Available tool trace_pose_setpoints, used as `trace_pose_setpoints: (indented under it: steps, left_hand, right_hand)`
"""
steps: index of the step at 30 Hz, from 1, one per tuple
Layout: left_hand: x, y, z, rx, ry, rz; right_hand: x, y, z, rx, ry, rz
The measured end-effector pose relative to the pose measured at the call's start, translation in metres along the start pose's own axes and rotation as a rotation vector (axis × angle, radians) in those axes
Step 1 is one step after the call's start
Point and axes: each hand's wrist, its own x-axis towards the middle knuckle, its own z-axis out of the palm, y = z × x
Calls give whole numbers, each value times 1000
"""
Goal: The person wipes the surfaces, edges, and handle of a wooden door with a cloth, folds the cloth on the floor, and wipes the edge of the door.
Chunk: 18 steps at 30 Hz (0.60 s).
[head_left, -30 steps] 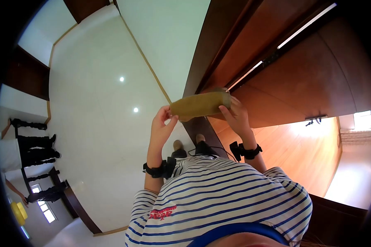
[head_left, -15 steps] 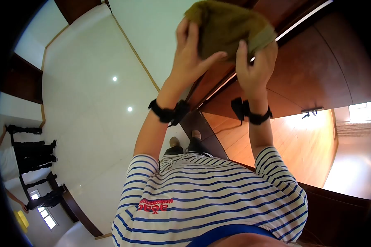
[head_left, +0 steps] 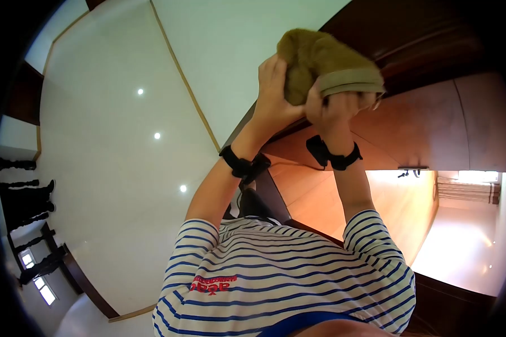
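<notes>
A fuzzy olive-brown cloth item (head_left: 326,62) with a paler green band is held up in front of me, near the dark wooden door frame. My left hand (head_left: 278,92) grips its left side, the fingers partly behind the cloth. At the lower right, my right hand (head_left: 337,109) is closed on the banded edge, with some fingers tucked at its opening. Whether the cloth touches the wood behind it, I cannot tell. Each wrist wears a black strap with a small black device.
A brown wooden door (head_left: 410,123) with a handle (head_left: 413,168) stands at the right, beside a room with a wooden floor (head_left: 388,196). Pale tiled floor (head_left: 118,168) spreads left. Dark-clothed legs of a person (head_left: 28,199) show by a railing at the far left.
Both hands have risen with the cloth from waist level toward the door frame. The cloth has gone from a flat strip to a bunched, rounded shape. My view has shifted, and the feet are now mostly hidden.
</notes>
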Motion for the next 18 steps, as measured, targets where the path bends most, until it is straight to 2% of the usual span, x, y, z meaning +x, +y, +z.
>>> trace_pose_setpoints:
  steps: [1, 6, 10, 12, 14, 16, 18]
  left_hand:
    - [-9, -8, 3, -20, 29, -33]
    - [-33, -35, 7, -42, 64, -87]
    - [-54, -45, 3, -111, 119, -80]
    - [-80, -59, 3, -65, 60, -194]
    - [-109, -77, 3, -53, 60, -229]
    - [-133, -89, 0, 34, -8, -283]
    - [-153, -102, 1, 41, 6, -322]
  right_hand:
    - [4, -8, -3, -1, -80, -21]
    - [-11, -27, 4, -15, -157, -36]
    - [-35, -33, 14, 147, -262, -47]
    - [-53, -46, 14, 84, -393, -149]
    - [-77, -53, 20, 145, -478, -130]
    - [-88, -64, 24, 122, -592, -258]
    - [-108, -75, 34, 89, -583, -295]
